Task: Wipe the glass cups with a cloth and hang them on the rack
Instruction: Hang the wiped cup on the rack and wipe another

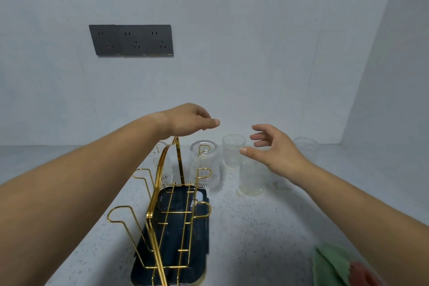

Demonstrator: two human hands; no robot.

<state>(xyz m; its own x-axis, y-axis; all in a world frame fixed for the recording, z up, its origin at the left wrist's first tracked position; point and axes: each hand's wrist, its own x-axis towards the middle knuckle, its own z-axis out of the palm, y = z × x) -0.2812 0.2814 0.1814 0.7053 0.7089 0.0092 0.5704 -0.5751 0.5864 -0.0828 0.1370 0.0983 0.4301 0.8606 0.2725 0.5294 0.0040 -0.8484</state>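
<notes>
A gold wire rack (pixel 162 195) stands on a dark tray (pixel 199 234) on the counter. One clear glass cup (pixel 204 165) hangs upside down on a rack arm at the far right; another cup (pixel 162 165) hangs on the far left side, partly hidden by the rack handle. Two upright cups stand right of the rack: a far one (pixel 233 153) and a nearer one (pixel 251 176). A fifth cup (pixel 306 145) stands at the back right. My left hand (pixel 190 123) hovers above the rack top, holding nothing. My right hand (pixel 276 151) is open just above the nearer upright cup. A green cloth (pixel 332 264) lies at the front right.
The speckled grey counter (pixel 267 227) meets a pale wall at the back and a side wall at the right. A dark triple power socket (pixel 132 40) is on the back wall. Several rack arms at the near left and right carry nothing.
</notes>
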